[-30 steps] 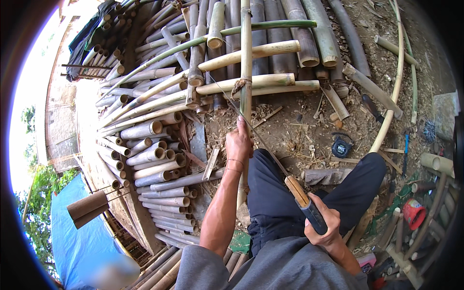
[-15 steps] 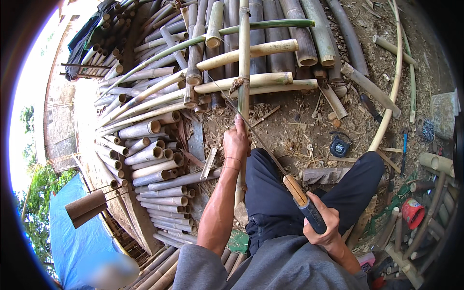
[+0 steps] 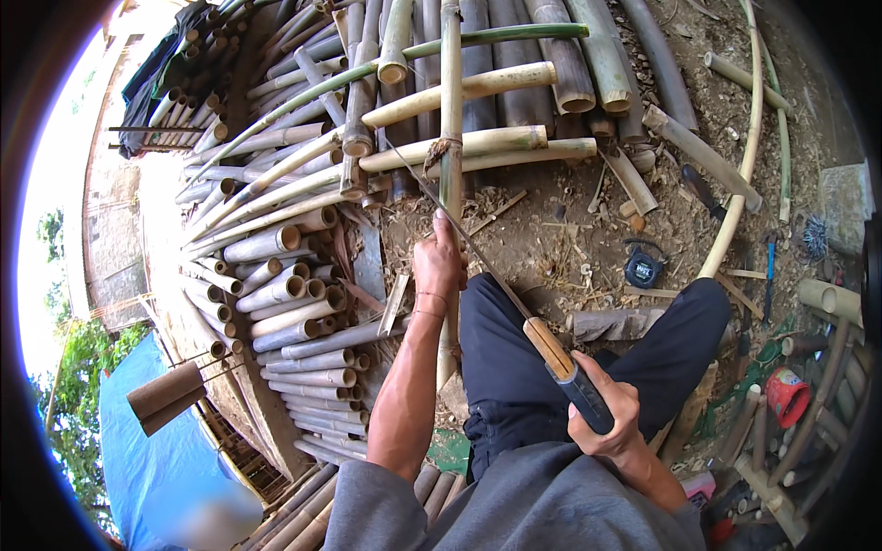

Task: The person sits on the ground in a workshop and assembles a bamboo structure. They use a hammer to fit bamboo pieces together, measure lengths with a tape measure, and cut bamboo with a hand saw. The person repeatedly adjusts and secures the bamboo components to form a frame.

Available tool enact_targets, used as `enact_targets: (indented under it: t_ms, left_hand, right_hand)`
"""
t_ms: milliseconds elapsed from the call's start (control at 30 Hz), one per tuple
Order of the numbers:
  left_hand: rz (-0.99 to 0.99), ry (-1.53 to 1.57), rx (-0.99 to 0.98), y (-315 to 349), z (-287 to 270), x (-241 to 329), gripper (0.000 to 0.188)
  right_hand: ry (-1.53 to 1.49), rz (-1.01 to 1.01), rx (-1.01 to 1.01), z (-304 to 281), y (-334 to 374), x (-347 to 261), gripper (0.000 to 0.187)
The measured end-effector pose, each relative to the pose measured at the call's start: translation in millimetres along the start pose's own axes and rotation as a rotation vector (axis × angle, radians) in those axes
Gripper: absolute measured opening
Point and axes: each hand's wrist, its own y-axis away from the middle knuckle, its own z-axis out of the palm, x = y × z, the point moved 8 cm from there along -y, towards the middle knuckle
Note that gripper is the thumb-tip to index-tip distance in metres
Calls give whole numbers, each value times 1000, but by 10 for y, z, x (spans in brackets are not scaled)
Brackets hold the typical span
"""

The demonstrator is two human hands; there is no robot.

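Note:
My left hand [image 3: 439,266] is closed around a slim upright bamboo pole [image 3: 450,106], its thumb pointing up along the pole beside a blade. A handsaw [image 3: 548,349] with a wood-and-black handle sits in my right hand [image 3: 611,413], fingers wrapped round the grip. Its long thin blade, seen nearly edge-on, slants up and left across the pole just above my left thumb. Whether the teeth bite into the bamboo cannot be made out. Behind the pole lie several pale cut bamboo lengths [image 3: 496,140], and a thin green one [image 3: 514,35] crosses higher up.
Stacked bamboo tubes [image 3: 285,289] fill the left side, with thick dark poles [image 3: 478,69] at the far end. Shavings litter the ground around a tape measure [image 3: 643,268], a black-handled knife [image 3: 701,191] and a blue-handled tool [image 3: 770,275]. A red container [image 3: 786,397] stands at right.
Pole, saw and both hands appear slightly further left and up in the picture, much of it from the view shifting. Both grips are the same.

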Motion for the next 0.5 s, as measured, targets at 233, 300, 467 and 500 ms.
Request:
enact_targets:
  t_ms: [233, 300, 467, 500]
  left_hand:
    - [5, 20, -15, -13, -22, -39, 80]
    - [0, -3, 6, -37, -38, -37, 81]
    - [-7, -2, 27, -55, -19, -20, 84]
    - [1, -18, 15, -55, -27, -18, 82]
  right_hand:
    - [4, 4, 19, -93, 137, -22, 54]
    - [-33, -4, 62, 5, -80, 49, 54]
    - [-84, 15, 74, 89, -42, 140, 57]
    - [-91, -1, 71, 100, -40, 133, 59]
